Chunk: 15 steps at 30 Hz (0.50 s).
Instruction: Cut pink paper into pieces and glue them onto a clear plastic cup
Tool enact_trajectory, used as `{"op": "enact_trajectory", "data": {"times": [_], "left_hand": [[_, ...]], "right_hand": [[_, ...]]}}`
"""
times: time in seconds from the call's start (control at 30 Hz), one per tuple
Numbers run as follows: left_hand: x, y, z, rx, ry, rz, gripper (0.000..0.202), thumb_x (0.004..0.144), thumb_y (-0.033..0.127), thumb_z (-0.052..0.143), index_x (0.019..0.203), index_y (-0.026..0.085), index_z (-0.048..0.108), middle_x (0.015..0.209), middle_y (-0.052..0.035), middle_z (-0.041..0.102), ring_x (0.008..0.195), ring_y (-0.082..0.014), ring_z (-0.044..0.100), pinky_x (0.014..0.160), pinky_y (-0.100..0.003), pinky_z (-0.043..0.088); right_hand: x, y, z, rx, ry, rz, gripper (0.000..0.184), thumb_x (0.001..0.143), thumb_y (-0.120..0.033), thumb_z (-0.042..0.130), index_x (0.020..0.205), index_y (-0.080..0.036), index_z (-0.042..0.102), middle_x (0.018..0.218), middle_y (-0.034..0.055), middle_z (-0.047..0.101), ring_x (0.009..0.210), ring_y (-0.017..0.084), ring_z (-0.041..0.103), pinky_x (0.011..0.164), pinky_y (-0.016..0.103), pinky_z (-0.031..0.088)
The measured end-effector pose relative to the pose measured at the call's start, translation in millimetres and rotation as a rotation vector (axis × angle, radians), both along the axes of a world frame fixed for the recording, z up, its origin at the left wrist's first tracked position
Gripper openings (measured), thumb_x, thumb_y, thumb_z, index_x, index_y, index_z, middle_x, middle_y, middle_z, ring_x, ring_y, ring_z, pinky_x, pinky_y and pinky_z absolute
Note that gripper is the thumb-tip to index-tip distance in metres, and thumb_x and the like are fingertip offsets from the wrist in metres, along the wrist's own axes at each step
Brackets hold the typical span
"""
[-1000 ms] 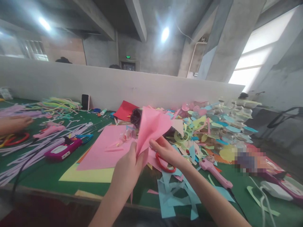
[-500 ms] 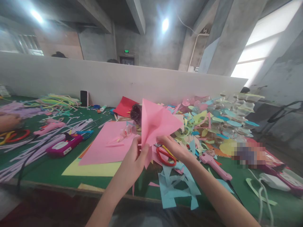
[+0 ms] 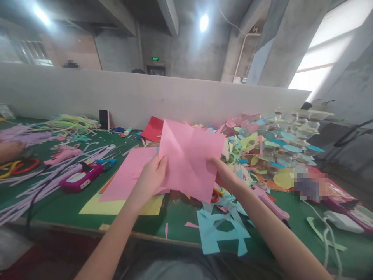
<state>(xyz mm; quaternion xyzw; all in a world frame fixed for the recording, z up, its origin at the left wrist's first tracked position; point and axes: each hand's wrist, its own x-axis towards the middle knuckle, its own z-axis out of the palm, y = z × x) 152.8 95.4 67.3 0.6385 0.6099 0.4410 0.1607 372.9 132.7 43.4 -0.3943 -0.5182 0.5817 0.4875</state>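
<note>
Both my hands hold up a creased sheet of pink paper (image 3: 189,155), spread nearly flat above the table. My left hand (image 3: 154,169) pinches its left edge, thumb in front. On the right edge, my right hand (image 3: 223,169) grips with the thumb on the near face. Below the sheet, red-and-yellow scissors (image 3: 215,195) show only by part of their handles. More pink paper (image 3: 116,182) lies on a yellow sheet (image 3: 96,206) to the left. Blue paper with cut-out holes (image 3: 206,233) rests near the table's front edge.
A pink glue gun (image 3: 271,202) and a heap of paper scraps (image 3: 247,151) lie right, beside stacked clear cups with coloured discs (image 3: 288,144). Left are a magenta device (image 3: 81,178), pale strips (image 3: 37,194), a phone (image 3: 104,119) and another person's hand (image 3: 10,151).
The pink paper has gone from a folded, cone-like shape to opened out almost flat. My hands have moved apart, the left one to the left and the right one slightly to the right.
</note>
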Motion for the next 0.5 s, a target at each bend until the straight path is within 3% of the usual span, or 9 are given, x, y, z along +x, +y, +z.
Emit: {"op": "enact_trajectory", "data": {"times": [0.13, 0.23, 0.33, 0.43, 0.5], "left_hand": [[-23.1, 17.8, 8.1, -0.055, -0.025, -0.144, 0.039, 0.082, 0.053, 0.047, 0.075, 0.017, 0.060, 0.074, -0.0026, 0.063, 0.071, -0.0202, 0.057, 0.061, -0.026, 0.042], [-35.1, 31.1, 8.4, -0.110, -0.062, -0.153, 0.038, 0.076, 0.053, 0.056, 0.066, 0.017, 0.057, 0.058, 0.0012, 0.053, 0.051, -0.0144, 0.047, 0.047, -0.023, 0.031], [-40.1, 43.1, 3.9, -0.126, -0.129, -0.161, 0.036, 0.070, 0.052, 0.062, 0.063, 0.017, 0.057, 0.052, 0.0025, 0.048, 0.046, -0.0135, 0.044, 0.043, -0.023, 0.028], [-41.1, 56.9, -1.7, -0.084, -0.216, -0.163, 0.037, 0.068, 0.053, 0.065, 0.062, 0.017, 0.056, 0.051, 0.0020, 0.050, 0.048, -0.0149, 0.047, 0.045, -0.024, 0.032], [-41.0, 68.5, -4.3, -0.017, -0.303, -0.147, 0.037, 0.068, 0.053, 0.065, 0.065, 0.017, 0.058, 0.054, 0.0002, 0.054, 0.053, -0.0168, 0.051, 0.049, -0.026, 0.038]], "right_hand": [[0.4, 3.5, 2.1, 0.049, -0.073, -0.067, 0.033, 0.080, -0.043, 0.059, 0.097, -0.014, 0.063, 0.087, 0.0078, 0.071, 0.082, 0.023, 0.066, 0.072, 0.032, 0.051], [-1.0, 6.7, -2.7, 0.145, -0.213, -0.117, 0.037, 0.076, -0.048, 0.062, 0.087, -0.013, 0.063, 0.082, 0.0067, 0.070, 0.077, 0.022, 0.065, 0.068, 0.031, 0.050], [-2.1, 12.9, -9.5, 0.226, -0.273, -0.225, 0.042, 0.074, -0.055, 0.061, 0.083, -0.014, 0.061, 0.076, 0.0039, 0.067, 0.067, 0.019, 0.061, 0.059, 0.027, 0.046], [-0.3, 18.6, -13.3, 0.330, -0.324, -0.342, 0.048, 0.082, -0.063, 0.047, 0.081, -0.016, 0.057, 0.068, 0.0017, 0.062, 0.059, 0.016, 0.056, 0.052, 0.025, 0.042], [2.6, 18.9, -13.8, 0.362, -0.483, -0.371, 0.054, 0.092, -0.061, 0.026, 0.083, -0.017, 0.056, 0.066, 0.0021, 0.060, 0.057, 0.016, 0.057, 0.053, 0.024, 0.042]]}}
